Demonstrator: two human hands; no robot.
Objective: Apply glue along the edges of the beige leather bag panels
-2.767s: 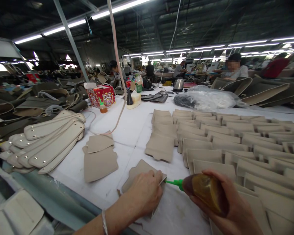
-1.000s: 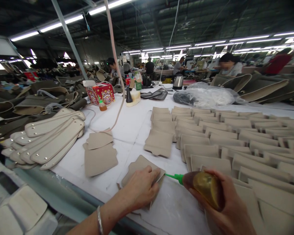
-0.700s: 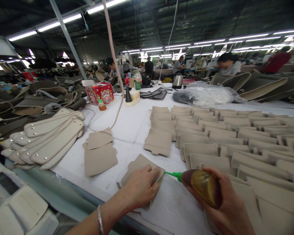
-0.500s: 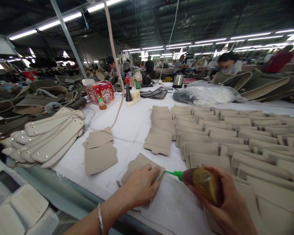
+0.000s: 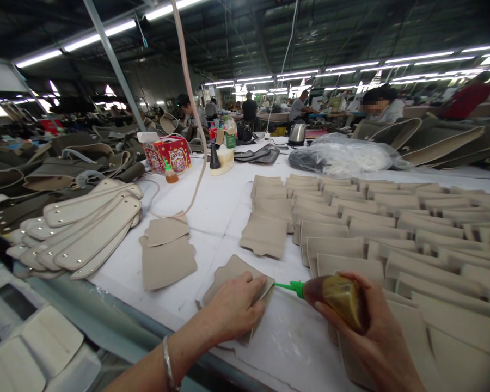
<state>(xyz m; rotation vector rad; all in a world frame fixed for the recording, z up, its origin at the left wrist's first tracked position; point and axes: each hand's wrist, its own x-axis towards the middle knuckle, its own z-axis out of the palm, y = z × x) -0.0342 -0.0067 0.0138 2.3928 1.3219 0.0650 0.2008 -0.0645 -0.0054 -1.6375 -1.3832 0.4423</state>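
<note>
My right hand (image 5: 375, 321) is wrapped round a squeeze bottle (image 5: 335, 299) of amber-brown liquid, which lies nearly level. Its thin green nozzle (image 5: 288, 286) points left and meets the right edge of a beige leather-like piece (image 5: 228, 275). Over that piece is my left hand (image 5: 239, 305), fingers bent and gripping it near the same edge; the fingertips are partly hidden. Two similar beige pieces (image 5: 169, 261) overlap on the table to the left. Just beyond my hands, a short row of beige pieces (image 5: 265, 234) lies overlapped.
Rows of folded beige pieces (image 5: 392, 245) cover the right of the white table (image 5: 216, 204). Pale straps with studs (image 5: 98, 234) are stacked at left. Farther back stand a red box (image 5: 167, 152), a small green-capped bottle (image 5: 171, 174) and a kettle (image 5: 297, 134). A hose (image 5: 190, 81) hangs down.
The bottle in my right hand has shifted very slightly, its nozzle still at the piece's edge. My left hand stays in nearly the same place.
</note>
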